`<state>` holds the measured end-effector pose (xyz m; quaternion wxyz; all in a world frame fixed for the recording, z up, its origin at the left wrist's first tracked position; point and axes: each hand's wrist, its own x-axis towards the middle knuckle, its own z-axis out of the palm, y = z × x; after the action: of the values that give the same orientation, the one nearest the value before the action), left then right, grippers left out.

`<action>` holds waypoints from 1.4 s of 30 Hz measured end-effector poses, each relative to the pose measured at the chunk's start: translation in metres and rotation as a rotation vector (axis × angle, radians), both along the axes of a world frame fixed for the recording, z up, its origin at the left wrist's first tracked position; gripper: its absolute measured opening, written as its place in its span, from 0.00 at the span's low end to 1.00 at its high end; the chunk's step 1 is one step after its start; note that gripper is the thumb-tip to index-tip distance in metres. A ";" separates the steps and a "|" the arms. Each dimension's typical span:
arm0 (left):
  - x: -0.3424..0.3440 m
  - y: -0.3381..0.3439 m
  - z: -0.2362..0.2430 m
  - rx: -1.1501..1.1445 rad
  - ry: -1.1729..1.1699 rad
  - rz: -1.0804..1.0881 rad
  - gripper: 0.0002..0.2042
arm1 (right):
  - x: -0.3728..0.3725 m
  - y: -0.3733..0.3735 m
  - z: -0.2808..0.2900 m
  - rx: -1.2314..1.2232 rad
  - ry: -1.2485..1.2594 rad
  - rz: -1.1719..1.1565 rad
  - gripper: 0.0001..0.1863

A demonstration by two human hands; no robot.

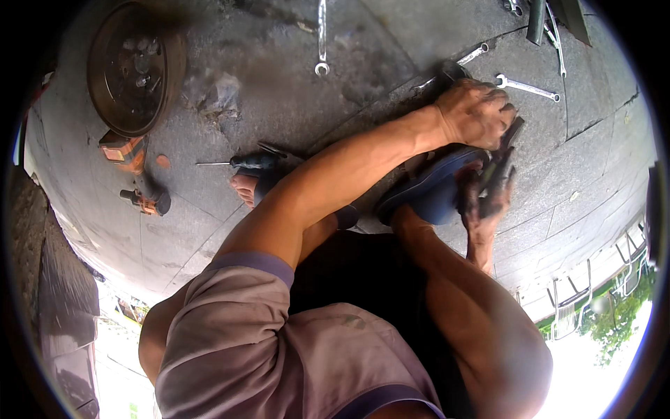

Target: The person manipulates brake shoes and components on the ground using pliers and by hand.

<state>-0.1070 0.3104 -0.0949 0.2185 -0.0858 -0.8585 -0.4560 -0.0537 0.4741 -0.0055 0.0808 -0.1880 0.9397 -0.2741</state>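
My left hand (478,115) reaches across to the right, fingers curled at the upper end of a long dark piece (515,131); its exact grip is hidden. My right hand (486,204), blackened with grime, has its fingers around the lower part of this piece, beside my blue sandal (428,187). A dark rounded part (453,72) lies just beyond my left hand, and a combination wrench (528,89) lies to its right.
More wrenches (322,35) lie on the paving. A metal dish with small parts (105,70), an orange-black power tool (146,201) and a screwdriver (252,161) are at left. White railings (564,311) stand at the right edge.
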 end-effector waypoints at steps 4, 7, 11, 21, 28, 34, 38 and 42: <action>0.005 -0.003 0.004 -0.026 -0.004 0.023 0.12 | 0.007 -0.026 0.016 -0.083 -0.338 -0.258 0.38; -0.004 0.001 -0.003 0.072 0.077 0.012 0.12 | 0.005 -0.002 0.008 -0.055 -0.105 -0.229 0.39; 0.001 0.002 0.003 0.032 -0.039 0.013 0.14 | -0.007 0.005 0.033 -0.354 -0.142 -0.562 0.48; 0.003 0.003 0.019 0.089 -0.011 0.008 0.13 | -0.008 0.015 0.021 -0.251 -0.099 -0.457 0.41; 0.000 0.005 0.016 0.147 0.040 0.042 0.11 | -0.006 0.005 0.024 -0.270 -0.169 -0.340 0.39; 0.004 0.004 0.016 0.113 0.056 0.047 0.13 | -0.006 0.004 0.024 -0.267 -0.156 -0.343 0.38; 0.006 -0.001 0.013 0.081 0.002 -0.110 0.15 | -0.008 0.001 0.027 -0.242 -0.231 -0.338 0.37; 0.011 0.002 0.019 0.130 0.051 -0.122 0.15 | -0.008 0.001 0.028 -0.179 -0.275 -0.343 0.37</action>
<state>-0.0963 0.3121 -0.0756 0.2172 -0.1349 -0.8145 -0.5207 -0.0612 0.4750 0.0230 0.1434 0.0072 0.9099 -0.3892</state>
